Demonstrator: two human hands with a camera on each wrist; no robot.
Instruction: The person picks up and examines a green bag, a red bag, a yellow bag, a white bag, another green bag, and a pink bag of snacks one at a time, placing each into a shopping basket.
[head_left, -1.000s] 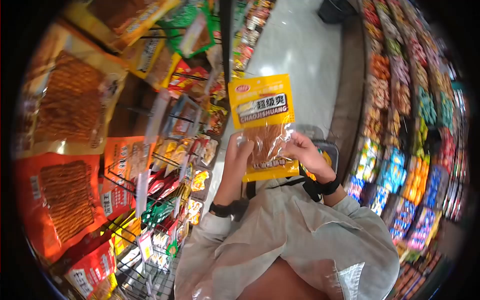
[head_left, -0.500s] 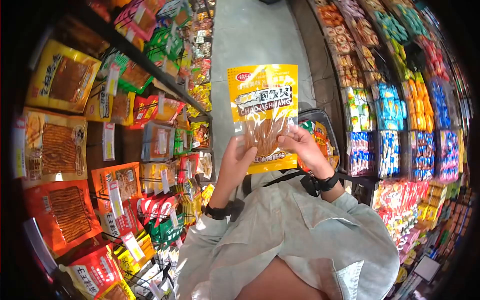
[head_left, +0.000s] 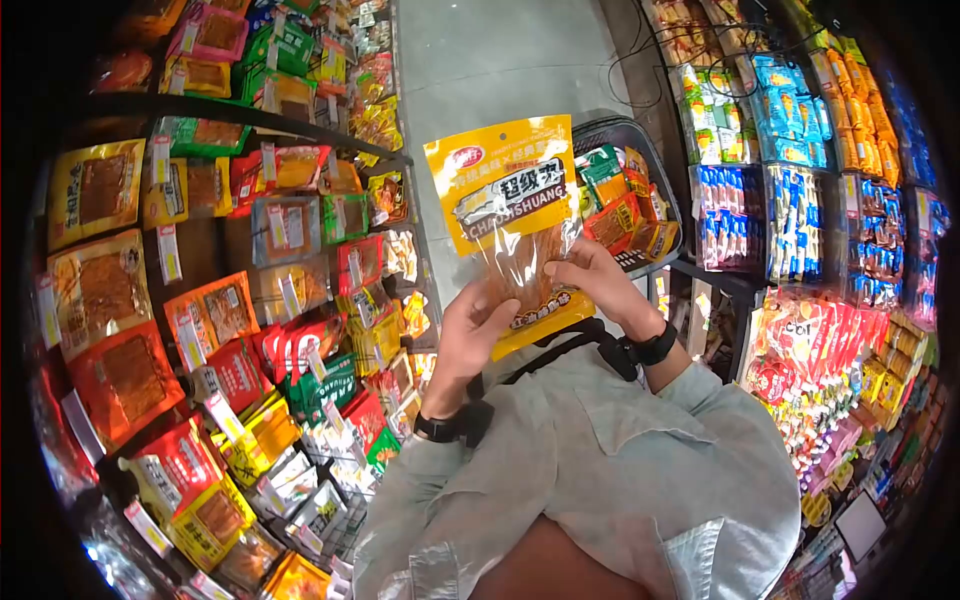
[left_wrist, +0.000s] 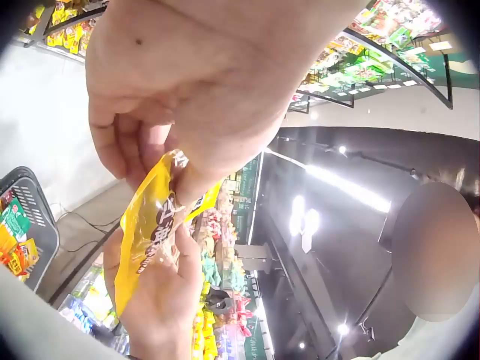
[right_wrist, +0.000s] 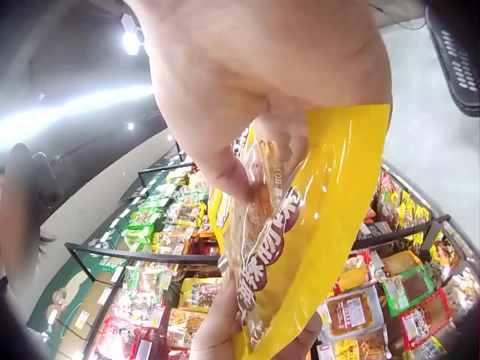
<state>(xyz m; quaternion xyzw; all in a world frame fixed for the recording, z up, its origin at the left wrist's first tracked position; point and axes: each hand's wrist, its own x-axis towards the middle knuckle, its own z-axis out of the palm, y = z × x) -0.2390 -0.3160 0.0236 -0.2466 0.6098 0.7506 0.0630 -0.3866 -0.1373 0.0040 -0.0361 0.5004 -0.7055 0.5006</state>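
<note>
Aisle (head_left: 490, 60), two hands (head_left: 473, 325) (head_left: 600, 287) holding one packet (head_left: 513, 205), one basket (head_left: 602, 134)

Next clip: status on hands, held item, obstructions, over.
Left hand, right hand: pinching flat yellow-and-clear plastic snack package by its lower part. Printed front toward head camera. Dark perforated plastic basket beyond right hand; nothing visibly blocking.

Overhead strip lights (left_wrist: 349, 187) saturate to white in both wrist views against a dark ceiling (left_wrist: 352, 240). Specular glare streaks the yellow packet (head_left: 515, 230). Fisheye distortion curves the head view's margins, which fall off to black at the corners.
</note>
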